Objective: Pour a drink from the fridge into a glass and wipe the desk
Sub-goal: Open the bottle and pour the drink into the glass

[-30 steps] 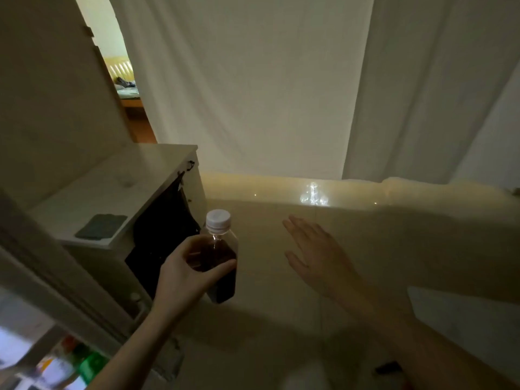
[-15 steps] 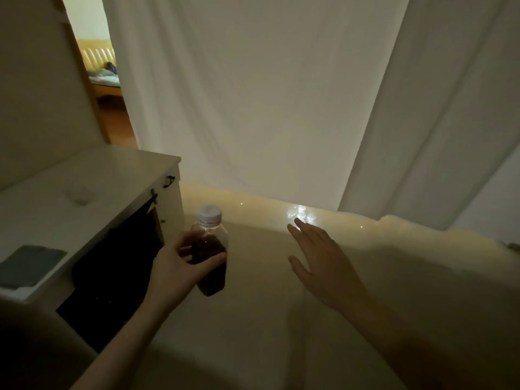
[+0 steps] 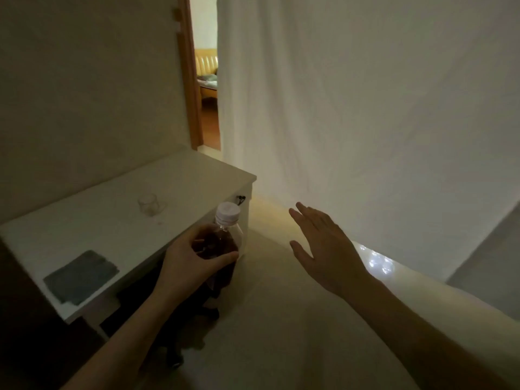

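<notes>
Forearms are reaching in from the bottom edge over pale floor, which is lying open between the desk [image 3: 118,220] on the left and the white curtain [image 3: 365,108] on the right. Nearest, the left hand [image 3: 187,266] is wrapping its fingers round a capped bottle [image 3: 222,246] of dark drink, holding it upright just off the desk's front edge, while the right hand [image 3: 326,249] is hovering spread and holding nothing over the floor. Farther on, a grey cloth [image 3: 81,277] is lying by the desk's near front corner, a clear glass [image 3: 149,204] is standing mid-desk, and a doorway [image 3: 206,80] is showing beyond the far corner.
</notes>
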